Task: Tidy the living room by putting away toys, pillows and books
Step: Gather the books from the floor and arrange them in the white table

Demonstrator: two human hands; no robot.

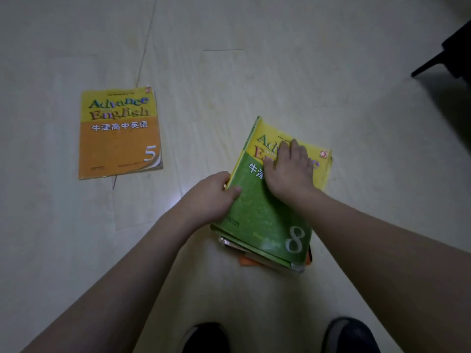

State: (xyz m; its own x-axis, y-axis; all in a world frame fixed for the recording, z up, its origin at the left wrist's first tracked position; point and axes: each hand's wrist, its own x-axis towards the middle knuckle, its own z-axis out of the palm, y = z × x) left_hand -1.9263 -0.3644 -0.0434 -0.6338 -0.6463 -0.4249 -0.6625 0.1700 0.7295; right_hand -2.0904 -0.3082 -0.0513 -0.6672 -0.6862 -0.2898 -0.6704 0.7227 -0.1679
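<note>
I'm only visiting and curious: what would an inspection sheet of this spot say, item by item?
Surface: pale floor with faint seams.
Job's things: green book numbered 8 tops a small stack of books; orange book numbered 5 lies flat, apart, to the left.
Clutter: nothing seen.
Hands: left hand grips the green book's left edge, thumb on the cover; right hand presses flat on the cover.
Cables: nothing seen.
Surroundings: dark furniture leg at upper right; the person's dark shoes at the bottom edge.
</note>
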